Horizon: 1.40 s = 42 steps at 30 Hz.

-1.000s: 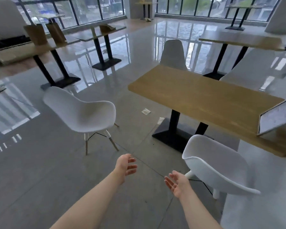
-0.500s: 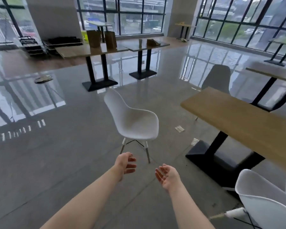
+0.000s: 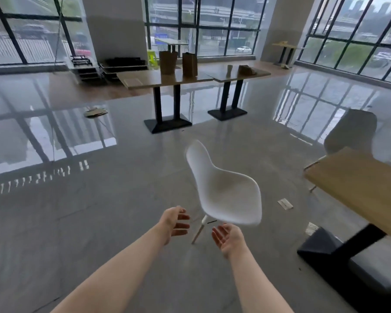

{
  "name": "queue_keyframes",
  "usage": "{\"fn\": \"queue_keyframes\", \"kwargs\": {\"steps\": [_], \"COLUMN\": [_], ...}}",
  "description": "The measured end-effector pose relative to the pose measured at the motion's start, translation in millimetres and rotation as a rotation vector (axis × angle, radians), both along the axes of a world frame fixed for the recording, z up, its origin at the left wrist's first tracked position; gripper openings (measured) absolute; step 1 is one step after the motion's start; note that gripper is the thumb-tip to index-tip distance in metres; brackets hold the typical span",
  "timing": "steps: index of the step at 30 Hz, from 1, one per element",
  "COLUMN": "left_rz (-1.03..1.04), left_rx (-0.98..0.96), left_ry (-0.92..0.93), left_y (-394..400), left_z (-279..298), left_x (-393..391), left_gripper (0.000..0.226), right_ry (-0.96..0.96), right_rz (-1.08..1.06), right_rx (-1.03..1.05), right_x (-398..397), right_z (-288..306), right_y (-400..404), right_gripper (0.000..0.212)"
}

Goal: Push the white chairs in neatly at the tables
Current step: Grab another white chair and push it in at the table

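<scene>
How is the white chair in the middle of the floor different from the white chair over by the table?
The middle chair stands alone on open floor, away from every table; the far chair sits at the wooden table. The middle chair's seat and a leg show; the far chair shows mostly its back. Both are white shell chairs.

Both bare arms extended forward, hands empty.
Left hand (image 3: 175,222) fingers loosely spread, palm facing right, just left of the white chair (image 3: 226,195) leg. Right hand (image 3: 227,239) palm up, fingers relaxed, just below the seat, touching nothing.
</scene>
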<state>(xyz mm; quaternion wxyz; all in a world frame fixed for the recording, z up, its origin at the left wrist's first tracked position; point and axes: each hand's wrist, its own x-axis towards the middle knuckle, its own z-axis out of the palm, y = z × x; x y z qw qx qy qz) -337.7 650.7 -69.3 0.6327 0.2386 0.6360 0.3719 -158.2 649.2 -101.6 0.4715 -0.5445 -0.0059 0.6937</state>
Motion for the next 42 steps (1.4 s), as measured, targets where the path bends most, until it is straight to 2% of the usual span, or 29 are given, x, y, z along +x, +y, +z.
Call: {"fn": "queue_keyframes", "kwargs": {"steps": [10, 19, 27, 33, 37, 40, 42], "left_rz": [0.056, -0.169, -0.335, -0.56, -0.64, -0.671, -0.703], "left_rx": [-0.001, -0.017, -0.054, -0.111, -0.122, -0.138, -0.138], "left_ry": [0.055, 0.03, 0.03, 0.053, 0.084, 0.139, 0.176], "left_y": [155.2, 301.4, 447.4, 518.8, 562.7, 593.5, 614.9], "left_z": [25.4, 3.1, -6.5, -30.7, -48.6, -56.2, -59.6], "left_x": [-112.4, -163.2, -214.5, -186.7, -164.9, -160.4, -155.6], "left_gripper": [0.022, 0.024, 0.024, 0.026, 0.029, 0.029, 0.028], "right_ry": [0.044, -0.019, -0.029, 0.045, 0.104, 0.247, 0.272], "right_rz": [0.065, -0.102, -0.304, -0.477, -0.51, -0.752, -0.933], "right_rx": [0.005, -0.031, -0.096, -0.211, -0.23, -0.215, -0.213], "right_x": [-113.1, -176.2, -248.0, -248.1, -238.9, -241.6, -245.5], "right_z": [7.4, -15.0, -27.6, -51.4, -78.2, -91.9, -97.1], "right_y": [156.0, 279.9, 367.3, 407.3, 440.2, 462.8, 473.6], "right_gripper": [0.012, 0.012, 0.012, 0.006, 0.022, 0.01, 0.01]}}
